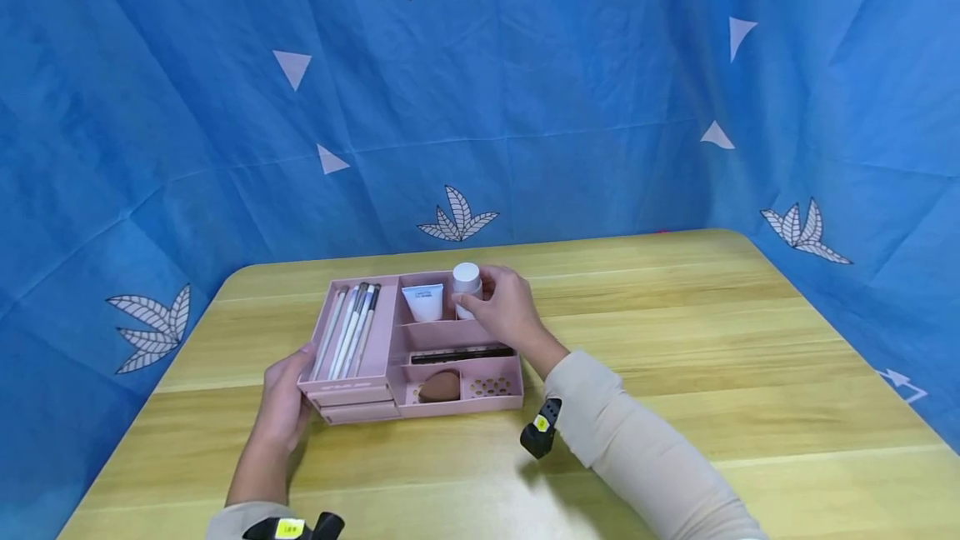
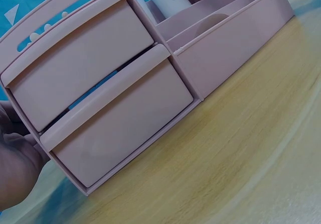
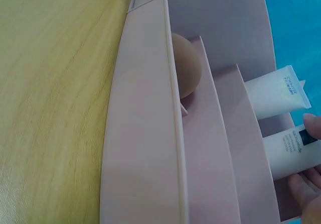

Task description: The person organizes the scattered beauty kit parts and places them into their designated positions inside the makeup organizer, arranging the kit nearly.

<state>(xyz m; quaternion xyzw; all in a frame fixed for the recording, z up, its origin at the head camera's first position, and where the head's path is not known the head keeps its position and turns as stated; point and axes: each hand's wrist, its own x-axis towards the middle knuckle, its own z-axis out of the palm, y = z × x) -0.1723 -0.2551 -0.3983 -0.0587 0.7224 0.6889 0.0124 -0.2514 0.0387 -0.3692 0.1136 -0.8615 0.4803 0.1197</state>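
A pink makeup organizer point(image 1: 397, 332) stands on the table. In the head view, my left hand point(image 1: 283, 390) holds it by its left side; part of this hand point(image 2: 17, 158) shows past the box edge in the left wrist view. With thumb and fingers, my right hand point(image 1: 510, 307) grips a white bottle point(image 1: 467, 277) with a white cap, upright in a back compartment. Beside the bottle point(image 3: 288, 153) in the right wrist view, a white squeeze tube point(image 3: 278, 92) stands in the neighbouring compartment. Several brushes point(image 1: 348, 332) lie in the organizer's top left tray.
A brown makeup sponge point(image 1: 440, 387) sits in a front compartment, with a dark slim stick point(image 1: 461, 355) in the slot behind it. Two drawers point(image 2: 120, 118) face the front left. Behind the wooden table point(image 1: 675, 340) hangs a blue patterned cloth point(image 1: 600, 107).
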